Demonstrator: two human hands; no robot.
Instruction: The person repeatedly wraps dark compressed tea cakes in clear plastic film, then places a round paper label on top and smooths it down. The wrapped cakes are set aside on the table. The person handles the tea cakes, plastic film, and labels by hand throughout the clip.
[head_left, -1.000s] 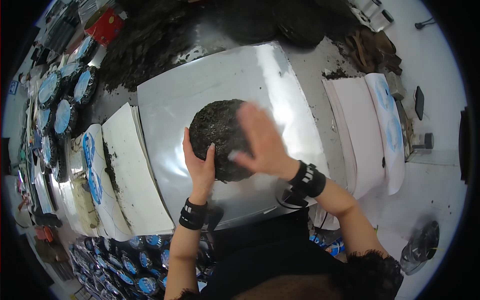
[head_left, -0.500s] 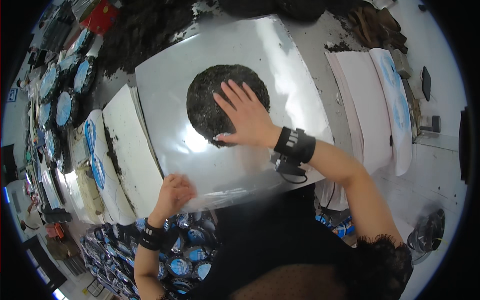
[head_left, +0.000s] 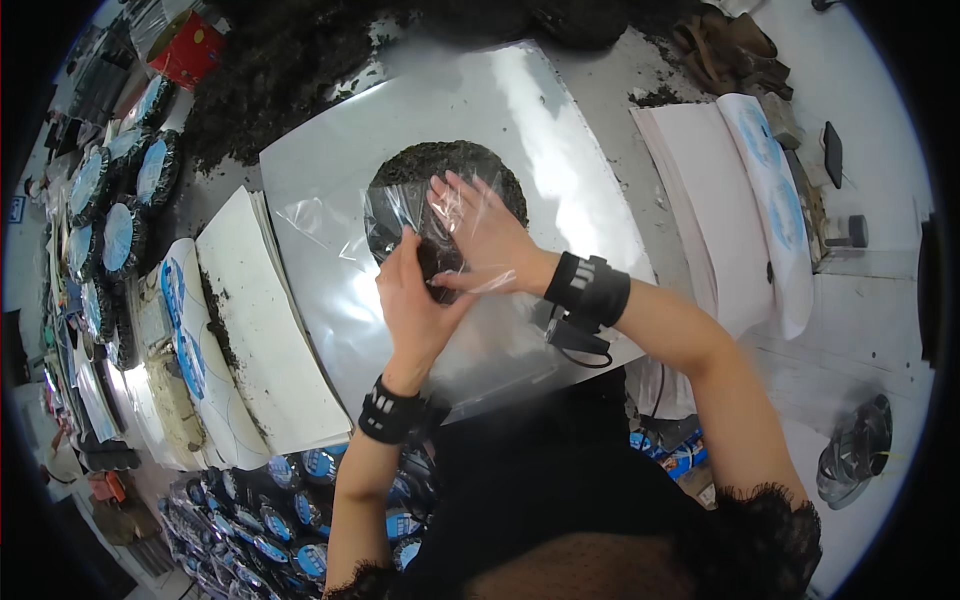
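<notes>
A round, flat, dark cake that looks like dried seaweed (head_left: 430, 158) lies on a stack of clear plastic film (head_left: 320, 145) in front of me. My right hand (head_left: 490, 235) rests on the cake with its fingers stretched out, and a shiny loose sheet of film partly covers it. My left hand (head_left: 412, 300) is at the near left edge of the cake, thumb and fingertips closed on the clear plastic sheet (head_left: 385, 210). That sheet is drawn over the cake's near part, its folds standing up toward the left.
Paper stacks lie left (head_left: 255, 310) and right (head_left: 715, 200) of the film. Loose dark flakes (head_left: 260, 80) heap at the back beside a red tub (head_left: 187, 48). Round wrapped packs with blue labels (head_left: 125, 235) stand at left; more (head_left: 310, 555) are below the table edge.
My left hand has moved from the film's near edge up and right to the cake, bringing a plastic sheet over it. My right hand stays on the cake.
</notes>
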